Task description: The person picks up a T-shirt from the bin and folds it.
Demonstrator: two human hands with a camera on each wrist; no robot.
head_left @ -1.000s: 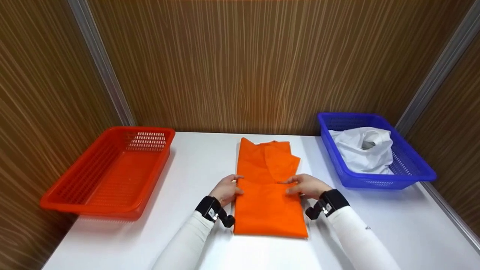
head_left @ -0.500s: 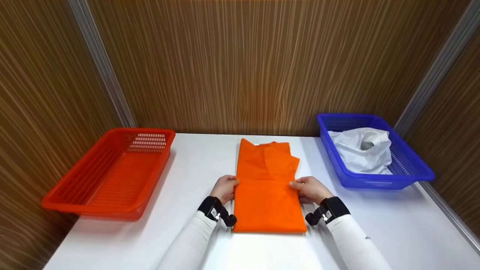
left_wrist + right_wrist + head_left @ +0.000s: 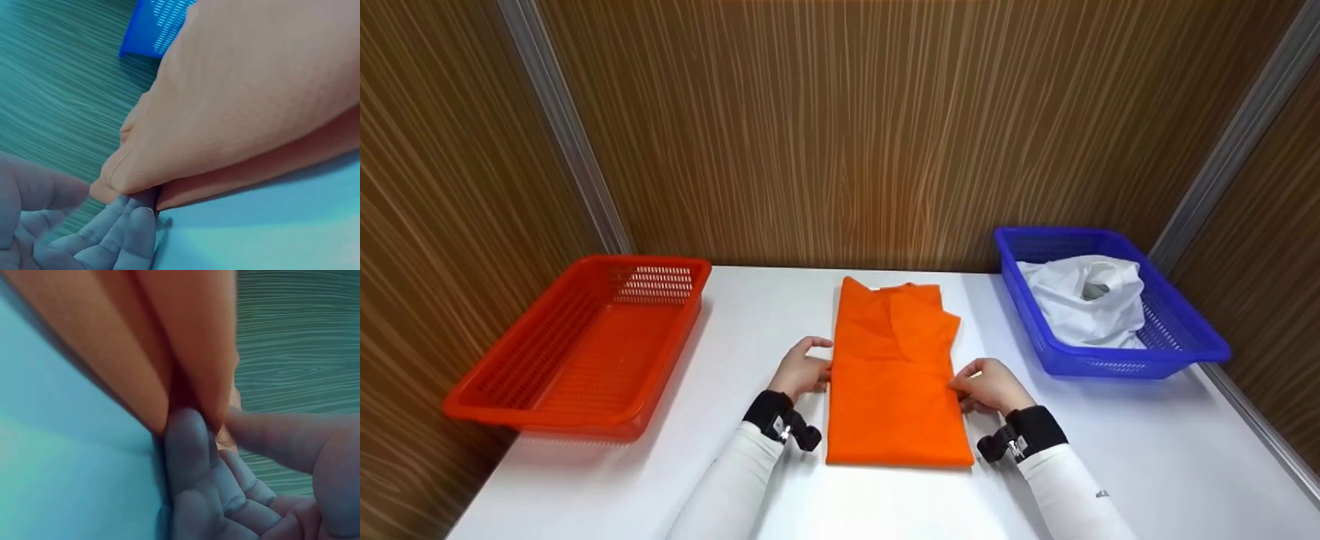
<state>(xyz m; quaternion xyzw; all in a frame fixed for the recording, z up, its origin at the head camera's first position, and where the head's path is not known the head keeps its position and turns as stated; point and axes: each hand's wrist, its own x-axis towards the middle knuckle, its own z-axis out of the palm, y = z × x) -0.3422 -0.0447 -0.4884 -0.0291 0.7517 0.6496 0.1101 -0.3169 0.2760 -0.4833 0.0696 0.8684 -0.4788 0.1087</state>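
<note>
A folded orange shirt (image 3: 896, 412) lies on the white table, its lower part doubled into a neat rectangle and its far end showing a pointed flap at the right. At its left edge is my left hand (image 3: 801, 369), with thumb and fingers spread; in the left wrist view the fingertips (image 3: 140, 225) reach under the cloth's fold. My right hand (image 3: 988, 384) pinches the right edge of the shirt. In the right wrist view one finger of that hand (image 3: 188, 444) is tucked into the fold, while the thumb touches the cloth from the other side.
To the left stands a red plastic basket (image 3: 660, 375) with nothing in it. At the back right a blue basket (image 3: 1140, 360) holds a crumpled white cloth (image 3: 1072, 307). Wood-patterned panels (image 3: 840, 150) close off the back and both sides.
Both hands first lay over the shirt's middle, then moved out to its side edges. The left fingers have since spread apart; the right hand has slid slightly nearer.
</note>
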